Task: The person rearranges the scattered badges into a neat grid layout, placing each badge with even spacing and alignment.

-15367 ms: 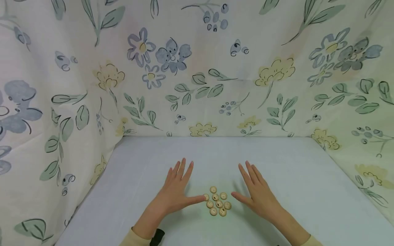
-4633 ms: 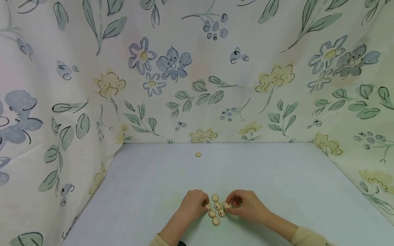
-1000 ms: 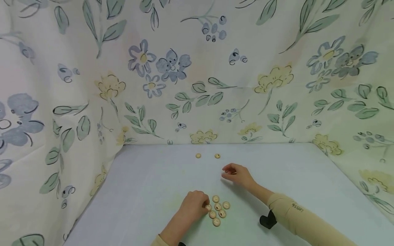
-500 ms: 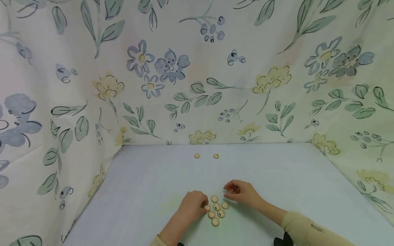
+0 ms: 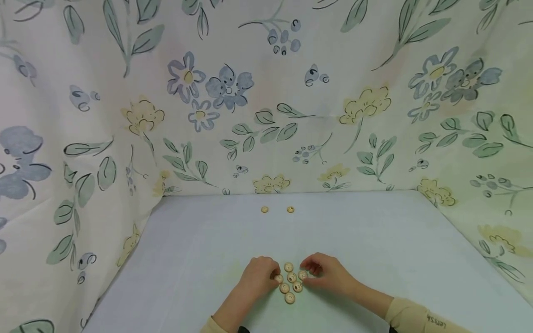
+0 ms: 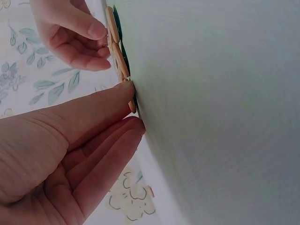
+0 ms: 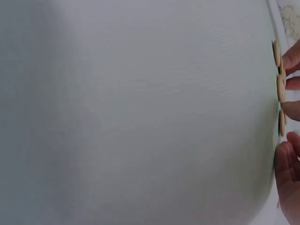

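Note:
In the head view, several round wooden buttons lie in a close cluster on the pale table, some with a dark mark. My left hand pinches the leftmost one, its far side covered by the fingers. My right hand is at the rightmost button, thumb on its near edge and index finger at its far edge. From the left wrist view, the left thumb and fingers lie either side of one button. At the right wrist view's edge, a button shows between the right thumb and fingers.
Two more buttons, one plain and one dark-marked, lie side by side near the table's far edge. Floral cloth hangs behind and on both sides of the white table.
The dark-marked button has been set down at the far edge beside the plain one. My right hand has come back from there to the cluster's right side. The left hand stays put.

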`<state>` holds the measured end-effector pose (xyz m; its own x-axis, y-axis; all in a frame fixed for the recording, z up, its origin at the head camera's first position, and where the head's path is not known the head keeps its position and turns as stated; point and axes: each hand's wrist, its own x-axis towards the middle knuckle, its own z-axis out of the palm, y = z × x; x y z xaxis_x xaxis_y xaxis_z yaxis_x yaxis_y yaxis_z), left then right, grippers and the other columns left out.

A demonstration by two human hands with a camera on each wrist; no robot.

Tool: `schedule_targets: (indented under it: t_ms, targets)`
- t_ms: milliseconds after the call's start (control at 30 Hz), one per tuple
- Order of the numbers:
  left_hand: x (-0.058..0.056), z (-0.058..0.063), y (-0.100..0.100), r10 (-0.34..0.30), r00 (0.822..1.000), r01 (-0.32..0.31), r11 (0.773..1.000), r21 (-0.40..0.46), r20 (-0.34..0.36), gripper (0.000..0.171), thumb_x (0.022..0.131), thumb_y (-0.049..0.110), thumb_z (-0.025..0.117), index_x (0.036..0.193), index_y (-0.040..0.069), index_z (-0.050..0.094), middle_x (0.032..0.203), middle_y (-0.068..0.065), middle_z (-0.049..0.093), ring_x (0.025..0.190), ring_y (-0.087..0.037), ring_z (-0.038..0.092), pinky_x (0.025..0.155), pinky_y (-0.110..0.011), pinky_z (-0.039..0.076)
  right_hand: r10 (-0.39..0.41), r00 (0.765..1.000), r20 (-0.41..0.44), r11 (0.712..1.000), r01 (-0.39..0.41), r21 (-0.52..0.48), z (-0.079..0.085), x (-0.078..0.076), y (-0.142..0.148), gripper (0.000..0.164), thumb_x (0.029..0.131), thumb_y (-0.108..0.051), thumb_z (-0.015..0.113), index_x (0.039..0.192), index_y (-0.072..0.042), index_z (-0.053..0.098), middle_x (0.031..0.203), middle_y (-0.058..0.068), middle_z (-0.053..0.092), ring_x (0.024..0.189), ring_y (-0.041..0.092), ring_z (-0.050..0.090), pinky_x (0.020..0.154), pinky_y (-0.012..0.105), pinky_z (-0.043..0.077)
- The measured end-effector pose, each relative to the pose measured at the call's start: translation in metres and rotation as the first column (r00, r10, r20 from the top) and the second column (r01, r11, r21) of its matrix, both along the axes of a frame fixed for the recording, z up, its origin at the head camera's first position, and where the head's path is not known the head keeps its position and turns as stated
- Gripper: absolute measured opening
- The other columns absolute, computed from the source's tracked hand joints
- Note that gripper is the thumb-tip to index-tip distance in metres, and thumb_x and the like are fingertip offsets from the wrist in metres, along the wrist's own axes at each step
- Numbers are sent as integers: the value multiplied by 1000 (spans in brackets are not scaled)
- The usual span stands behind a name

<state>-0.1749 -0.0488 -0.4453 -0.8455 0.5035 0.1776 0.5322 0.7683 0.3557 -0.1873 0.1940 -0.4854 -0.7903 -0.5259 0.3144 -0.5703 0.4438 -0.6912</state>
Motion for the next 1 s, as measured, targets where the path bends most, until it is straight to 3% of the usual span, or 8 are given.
schedule_targets:
  t_ms: [133, 400, 833, 1000]
  targets:
    - [0, 0, 0, 0, 1000, 0, 1000, 1, 11, 12, 71, 9, 81, 73, 13, 70, 64, 9, 52, 60, -5, 42, 64, -28, 39, 3, 1000, -23, 1000, -3, 11, -2, 1, -1, 28, 80, -14, 80, 103, -7, 66, 92, -2, 64, 78, 9, 58, 68, 24, 51]
    - [0, -1, 0, 9, 1000, -9, 1000, -6, 2, 13, 70, 8, 82, 72, 13, 70, 65, 10, 54, 60, -5, 43, 68, -33, 43, -17, 1000, 24, 1000, 17, 23, -3, 0, -3, 25, 81, -20, 79, 101, -11, 67, 90, -3, 63, 78, 10, 57, 69, 24, 50]
    - [0, 0, 0, 3, 1000, -3, 1000, -3, 7, 12, 70, 8, 82, 73, 13, 71, 65, 10, 55, 60, -5, 43, 66, -30, 41, -10, 1000, -2, 1000, 10, -1, -5, -1, -3, 19, 82, -20, 79, 96, -12, 68, 86, -5, 64, 73, 10, 58, 65, 23, 50]
    - [0, 0, 0, 3, 1000, -2, 1000, 5, -6, 12, 69, 7, 81, 72, 13, 71, 64, 10, 55, 60, -4, 43, 65, -30, 41, -14, 999, 39, 1000, 14, 0, -2, -3, -1, 19, 82, -24, 79, 95, -14, 69, 84, -6, 65, 72, 9, 58, 64, 23, 50]
